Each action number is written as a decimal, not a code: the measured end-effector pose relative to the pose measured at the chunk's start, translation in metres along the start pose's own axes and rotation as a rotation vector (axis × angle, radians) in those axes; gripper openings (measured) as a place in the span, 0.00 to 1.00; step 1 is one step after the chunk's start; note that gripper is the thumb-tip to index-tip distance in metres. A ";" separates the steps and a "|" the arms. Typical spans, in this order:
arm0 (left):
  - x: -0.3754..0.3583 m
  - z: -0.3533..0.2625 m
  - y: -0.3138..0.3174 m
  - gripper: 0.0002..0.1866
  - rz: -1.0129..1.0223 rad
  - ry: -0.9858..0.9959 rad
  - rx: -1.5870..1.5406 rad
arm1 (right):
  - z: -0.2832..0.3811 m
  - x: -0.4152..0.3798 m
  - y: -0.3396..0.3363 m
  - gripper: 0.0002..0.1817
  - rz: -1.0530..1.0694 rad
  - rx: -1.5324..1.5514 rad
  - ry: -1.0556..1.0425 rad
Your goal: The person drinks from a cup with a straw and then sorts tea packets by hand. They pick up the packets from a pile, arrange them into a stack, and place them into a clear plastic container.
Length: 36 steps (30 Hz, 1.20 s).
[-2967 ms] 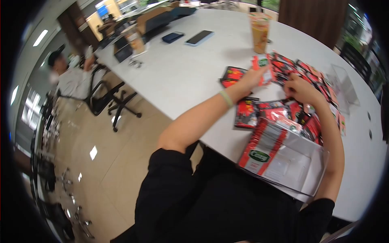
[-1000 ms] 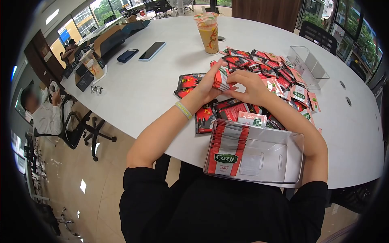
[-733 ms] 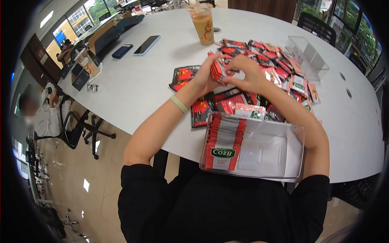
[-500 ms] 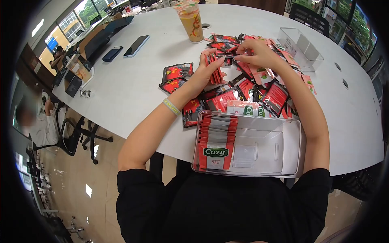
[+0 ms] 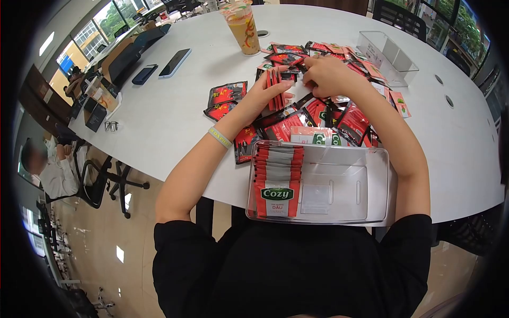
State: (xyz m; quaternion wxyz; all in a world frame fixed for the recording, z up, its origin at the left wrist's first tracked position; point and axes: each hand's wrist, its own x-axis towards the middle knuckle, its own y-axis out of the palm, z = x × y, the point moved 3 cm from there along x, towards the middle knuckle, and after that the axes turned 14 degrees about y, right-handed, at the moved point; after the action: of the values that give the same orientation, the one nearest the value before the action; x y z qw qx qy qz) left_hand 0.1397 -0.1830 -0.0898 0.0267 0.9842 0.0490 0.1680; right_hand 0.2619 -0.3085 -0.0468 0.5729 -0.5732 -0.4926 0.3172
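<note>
My left hand point(image 5: 261, 97) is closed around a small upright stack of red tea sachets point(image 5: 275, 89) above the table. To its right, my right hand point(image 5: 333, 77) reaches into the loose pile with fingers curled inward; whatever is between its fingertips is hidden. Red-and-black sachets point(image 5: 352, 123) and pink sachets point(image 5: 398, 104) lie jumbled around and under both hands. Close to my body, a transparent plastic box point(image 5: 375, 212) holds a neat row of red-and-grey Cozy sachets point(image 5: 277, 200) along its left side.
A second transparent box point(image 5: 395, 61) stands at the back right of the round white table point(image 5: 185, 132). A drink cup point(image 5: 244, 32) stands behind the pile. Leftward lie a phone point(image 5: 175, 62), a dark blue case point(image 5: 144, 74) and glasses point(image 5: 111, 126). A person point(image 5: 58, 169) sits at far left.
My right hand's fingers have curled in and moved slightly left, toward the sachets near my left hand. The left hand still holds its stack. The whole view has shifted slightly.
</note>
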 end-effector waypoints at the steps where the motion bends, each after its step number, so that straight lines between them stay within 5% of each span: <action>1: 0.000 0.001 -0.001 0.33 -0.004 -0.010 -0.011 | -0.001 0.000 -0.003 0.13 0.022 -0.024 0.037; 4: 0.000 0.001 -0.001 0.33 -0.003 -0.019 -0.009 | -0.016 0.002 0.000 0.12 -0.086 -0.068 0.094; 8: 0.000 -0.001 0.000 0.33 0.000 -0.007 -0.003 | -0.030 0.001 -0.002 0.14 0.242 -0.127 0.231; 12: 0.000 -0.002 0.001 0.32 -0.011 -0.019 -0.005 | -0.026 0.002 0.003 0.16 0.058 0.193 0.121; 19: 0.000 -0.002 0.000 0.31 -0.010 -0.022 -0.022 | -0.016 0.011 0.017 0.13 -0.075 -0.071 0.054; 22: 0.000 0.001 -0.002 0.33 -0.058 -0.025 -0.060 | -0.020 0.010 0.002 0.11 -0.209 0.271 -0.072; 28: 0.003 0.005 -0.009 0.30 -0.102 -0.044 -0.287 | -0.023 0.002 -0.035 0.09 0.052 0.804 0.188; 33: 0.002 0.006 -0.011 0.28 -0.134 -0.100 -0.444 | -0.006 -0.001 -0.043 0.07 0.011 0.724 0.166; 35: 0.003 0.007 -0.010 0.27 -0.094 -0.102 -0.443 | 0.013 -0.001 -0.042 0.07 -0.147 0.600 -0.194; 36: 0.002 0.006 -0.008 0.27 -0.077 -0.110 -0.435 | 0.022 0.000 -0.038 0.07 -0.149 0.603 -0.190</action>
State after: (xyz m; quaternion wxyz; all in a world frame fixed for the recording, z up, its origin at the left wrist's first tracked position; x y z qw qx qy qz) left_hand 0.1426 -0.1746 -0.0950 0.2475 0.9604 0.0473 0.1193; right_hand 0.2342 -0.3068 -0.0130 0.6899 -0.3077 -0.4683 0.4582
